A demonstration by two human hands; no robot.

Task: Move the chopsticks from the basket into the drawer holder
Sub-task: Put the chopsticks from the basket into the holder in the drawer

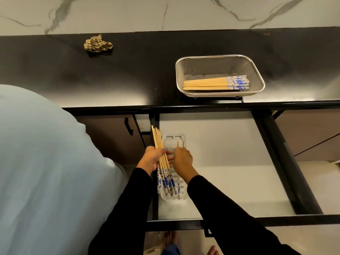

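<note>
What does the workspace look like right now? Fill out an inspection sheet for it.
Surface: black countertop, with an open drawer below its front edge.
Job's things: mesh basket on the countertop holds a pile of chopsticks; white drawer holder lies at the drawer's left side, chopstick ends showing in it.
Clutter: crumpled checked cloth on the countertop's far left.
Grippers: left hand grips a bundle of chopsticks; right hand pinches a single chopstick over the holder.
Cables: nothing seen.
Surroundings: marble-patterned wall behind; bare feet on the floor below.
</note>
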